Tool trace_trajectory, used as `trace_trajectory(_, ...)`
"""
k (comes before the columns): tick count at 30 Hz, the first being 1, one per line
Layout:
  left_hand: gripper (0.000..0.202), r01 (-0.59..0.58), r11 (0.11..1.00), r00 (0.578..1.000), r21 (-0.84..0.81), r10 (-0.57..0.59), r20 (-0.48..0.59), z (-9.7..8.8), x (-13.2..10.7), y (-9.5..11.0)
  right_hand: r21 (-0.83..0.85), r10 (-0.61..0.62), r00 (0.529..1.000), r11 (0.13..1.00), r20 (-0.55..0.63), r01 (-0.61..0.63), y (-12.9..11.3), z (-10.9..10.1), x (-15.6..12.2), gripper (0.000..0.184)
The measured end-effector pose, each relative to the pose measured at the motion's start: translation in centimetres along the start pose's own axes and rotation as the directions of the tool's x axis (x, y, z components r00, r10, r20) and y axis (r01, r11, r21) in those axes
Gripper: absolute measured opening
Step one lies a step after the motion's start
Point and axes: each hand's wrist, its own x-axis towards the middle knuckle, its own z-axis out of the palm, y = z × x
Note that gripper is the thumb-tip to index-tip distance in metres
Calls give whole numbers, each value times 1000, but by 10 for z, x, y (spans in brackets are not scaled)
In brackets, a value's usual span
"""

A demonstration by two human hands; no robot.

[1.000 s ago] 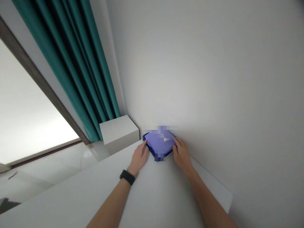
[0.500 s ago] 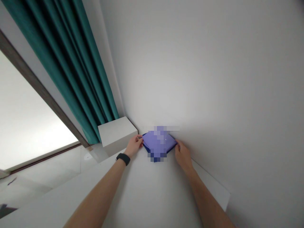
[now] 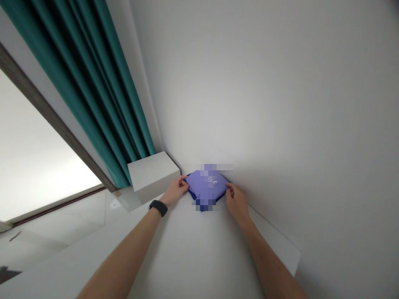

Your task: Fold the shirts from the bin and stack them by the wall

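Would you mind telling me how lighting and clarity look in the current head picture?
In the head view, the bright panel at left is washed out, the green curtain's recesses are near-black, and the wall is dimmer toward the right edge; also in the head view, blocky pixelation hides parts of the purple cloth.

Compared with one second ago, when the left hand (image 3: 175, 192) lay along the front-left edge of the folded purple cloth (image 3: 197, 182), its fingers are now bent at the left corner. The right hand (image 3: 237, 204), which half a second ago was at the outermost right corner, is slightly farther in, its index finger extended onto the purple. The white print (image 3: 215, 182), broader a second ago and almost lost half a second ago, now shows as a small curved mark.
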Motion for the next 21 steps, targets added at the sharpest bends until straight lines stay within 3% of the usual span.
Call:
trace_trajectory(4,35,-12,1000,1000,22,12,-2,1,3,-3,14,15,998,1000,53,-15,0,6,-4,39)
trace_trajectory(11,23,-2,997,995,81,10,-99,2,12,-9,13,-23,999,1000,27,23,8,16,-5,37)
trace_trajectory(21,21,21,991,982,131,4,-186,2,20,-9,-3,-39,998,999,45,40,-4,8,-8,33)
